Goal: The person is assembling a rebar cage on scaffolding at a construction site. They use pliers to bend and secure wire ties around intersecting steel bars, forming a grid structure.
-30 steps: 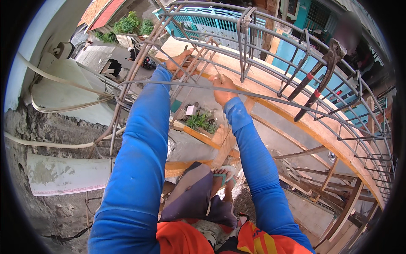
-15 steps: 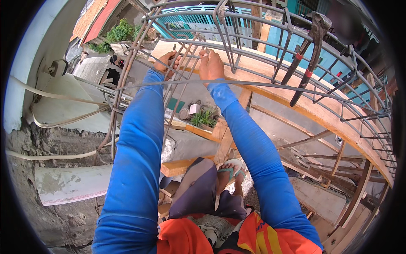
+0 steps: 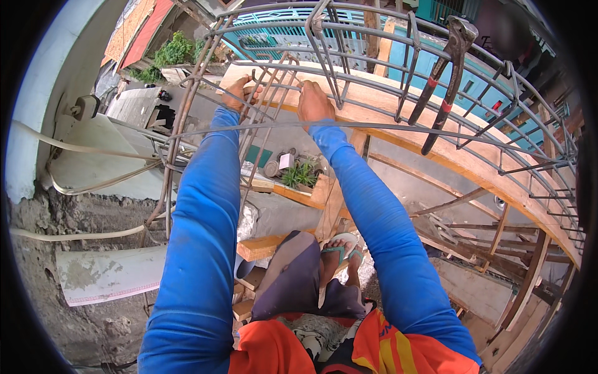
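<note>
My left hand (image 3: 240,93) is closed at the near left end of a curved cage of steel reinforcing bars (image 3: 367,81). A short, thin dark rod (image 3: 253,75) stands up from its fingers; its lower part is hidden. My right hand (image 3: 316,104) is closed in a pinch, just right of the slanting bars (image 3: 274,93) between both hands. What its fingertips hold, if anything, is too small to make out. A long-handled cutter (image 3: 450,78) with black and red grips hangs on the cage, right of my right hand.
A curved plywood form (image 3: 436,140) runs beneath the cage. One long thin bar (image 3: 374,123) crosses over my wrists. Timber braces (image 3: 486,234) and a drop to the ground lie below. Pale cables (image 3: 93,143) hang at the left wall. My sandalled feet (image 3: 341,249) stand high up.
My hands have moved slightly apart, the left a little to the left and the right a little to the right and down. The cutter still hangs on the cage.
</note>
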Demonstrator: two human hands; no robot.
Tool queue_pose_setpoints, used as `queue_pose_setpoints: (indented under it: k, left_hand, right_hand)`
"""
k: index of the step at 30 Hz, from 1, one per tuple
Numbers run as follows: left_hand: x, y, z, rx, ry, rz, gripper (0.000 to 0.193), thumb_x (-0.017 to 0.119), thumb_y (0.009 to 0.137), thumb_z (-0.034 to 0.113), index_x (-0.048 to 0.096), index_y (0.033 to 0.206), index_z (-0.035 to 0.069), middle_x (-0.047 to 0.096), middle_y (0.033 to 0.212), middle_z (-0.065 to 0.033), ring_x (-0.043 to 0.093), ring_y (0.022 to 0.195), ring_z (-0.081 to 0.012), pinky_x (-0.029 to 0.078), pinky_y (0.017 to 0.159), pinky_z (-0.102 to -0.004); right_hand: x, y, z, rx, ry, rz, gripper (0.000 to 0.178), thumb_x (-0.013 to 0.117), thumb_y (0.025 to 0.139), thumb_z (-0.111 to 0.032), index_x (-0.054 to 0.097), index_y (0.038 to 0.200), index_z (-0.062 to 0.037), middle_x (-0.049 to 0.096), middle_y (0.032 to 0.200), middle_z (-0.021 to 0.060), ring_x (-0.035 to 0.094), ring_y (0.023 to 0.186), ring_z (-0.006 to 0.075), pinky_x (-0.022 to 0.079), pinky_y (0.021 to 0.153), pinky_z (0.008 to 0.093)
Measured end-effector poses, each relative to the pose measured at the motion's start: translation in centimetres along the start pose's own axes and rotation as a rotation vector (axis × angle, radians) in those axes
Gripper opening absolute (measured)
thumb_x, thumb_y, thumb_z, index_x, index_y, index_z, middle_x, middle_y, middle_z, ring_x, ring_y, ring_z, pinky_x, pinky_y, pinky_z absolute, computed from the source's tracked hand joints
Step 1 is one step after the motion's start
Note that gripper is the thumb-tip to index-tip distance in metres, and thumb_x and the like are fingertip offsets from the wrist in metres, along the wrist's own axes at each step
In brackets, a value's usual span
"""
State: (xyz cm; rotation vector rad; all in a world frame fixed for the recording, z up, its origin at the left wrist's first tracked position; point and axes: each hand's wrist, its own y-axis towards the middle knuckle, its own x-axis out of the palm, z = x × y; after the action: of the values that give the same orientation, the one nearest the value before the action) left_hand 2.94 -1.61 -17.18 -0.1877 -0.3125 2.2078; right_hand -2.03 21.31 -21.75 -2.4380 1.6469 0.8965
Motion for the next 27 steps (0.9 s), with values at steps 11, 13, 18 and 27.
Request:
queue_pose_setpoints:
  k: [11,13,18,27]
  left_hand:
    - [-12.1,5.1,-3.2,-0.079,-0.1,0.462,0.03,0.046,0.1,0.018,0.065,0.112,-0.001,0.072,0.098,-0.01,0.064,0.072,-0.0145,0.053,0.059,-0.0261]
    - [-4.7,5.5,-2.2,-0.036,-0.466,0.552,0.028,0.045,0.1,0.015,0.065,0.11,-0.001,0.072,0.098,-0.0094,0.064,0.073,-0.0158,0.054,0.063,-0.0272]
    - [-0.7,-2.1,-1.8,0.219,0.095,1.012,0.023,0.045,0.099,0.011,0.06,0.11,-0.003,0.069,0.096,-0.0115,0.064,0.079,-0.022,0.053,0.071,-0.0323]
    - [13.0,-20.7,-10.1,0.144,-0.605,0.358,0.026,0.048,0.101,0.013,0.048,0.121,-0.003,0.059,0.106,-0.0156,0.063,0.094,-0.0226,0.055,0.087,-0.036]
  right_hand:
    - [1.5,-0.2,-1.5,-0.111,0.078,-0.048,0.023,0.042,0.099,-0.015,0.056,0.111,-0.0014,0.06,0.108,0.0239,0.058,0.1,0.0438,0.047,0.088,0.0513]
    - [0.4,2.3,2.4,-0.16,0.015,0.071,0.025,0.041,0.098,-0.014,0.058,0.111,-0.0013,0.062,0.102,0.0264,0.061,0.097,0.0427,0.049,0.086,0.0498]
    - [1.2,2.0,3.0,0.034,0.198,-0.064,0.025,0.044,0.095,-0.01,0.061,0.111,-0.0014,0.065,0.109,0.0264,0.061,0.104,0.0432,0.048,0.092,0.0481]
    - [-1.6,-0.3,-1.4,-0.098,-0.03,0.216,0.034,0.045,0.099,-0.017,0.056,0.127,-0.0017,0.058,0.115,0.024,0.056,0.112,0.0415,0.047,0.093,0.0465]
